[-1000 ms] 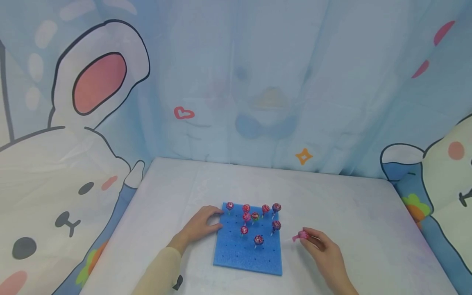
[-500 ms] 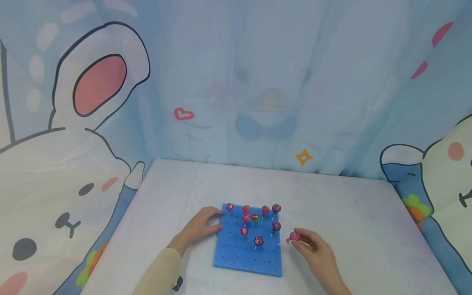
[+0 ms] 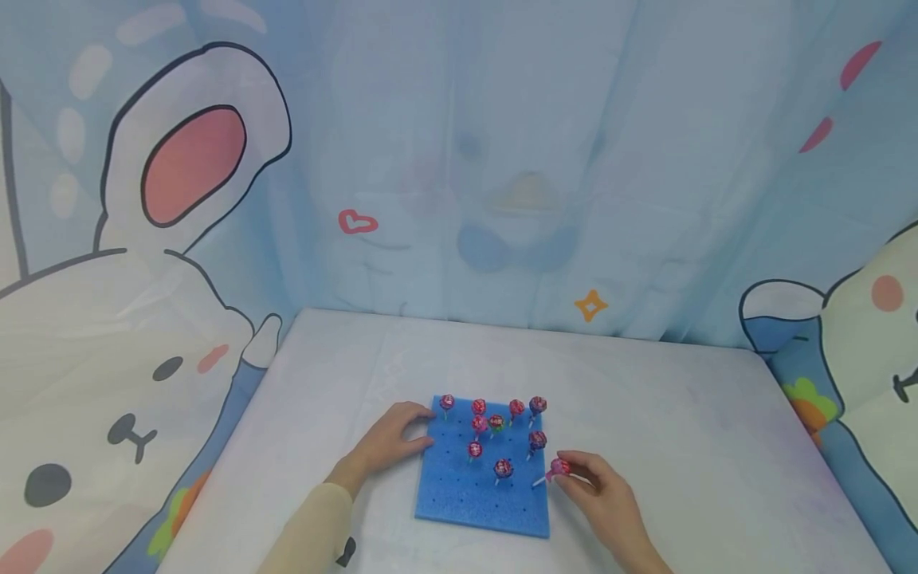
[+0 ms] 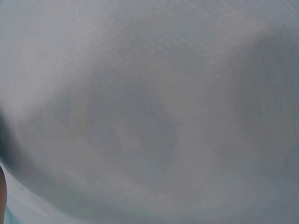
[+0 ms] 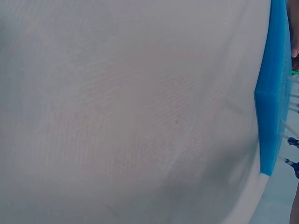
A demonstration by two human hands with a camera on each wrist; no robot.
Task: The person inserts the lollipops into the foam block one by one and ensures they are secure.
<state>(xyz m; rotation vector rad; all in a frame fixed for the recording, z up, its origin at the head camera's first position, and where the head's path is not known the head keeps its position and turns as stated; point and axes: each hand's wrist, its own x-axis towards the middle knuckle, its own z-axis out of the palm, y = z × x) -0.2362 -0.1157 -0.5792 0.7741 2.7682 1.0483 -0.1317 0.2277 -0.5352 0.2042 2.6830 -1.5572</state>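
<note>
In the head view my right hand [image 3: 602, 498] pinches a pink-wrapped lollipop [image 3: 560, 467] by its candy end, at the right side of a blue foam board [image 3: 459, 502]. The lollipop's white stick [image 3: 540, 481] slants down to the left, its tip right at a hole near the board's right edge. My left hand [image 3: 393, 437] rests with fingertips on the board's left edge, thumb apart from the fingers. Several wrapped lollipops stand in the board, among them a dark one [image 3: 504, 468] and a green-and-red one [image 3: 496, 423].
The board lies on a white-covered table [image 3: 645, 399] with a cartoon-printed curtain [image 3: 502, 119] behind it. Rows of small holes run across the board's front part. In the right wrist view the board's side [image 5: 268, 102] shows at the right edge.
My right hand has moved left with the pink lollipop, from beside the board to its right edge. My left hand has stayed in place.
</note>
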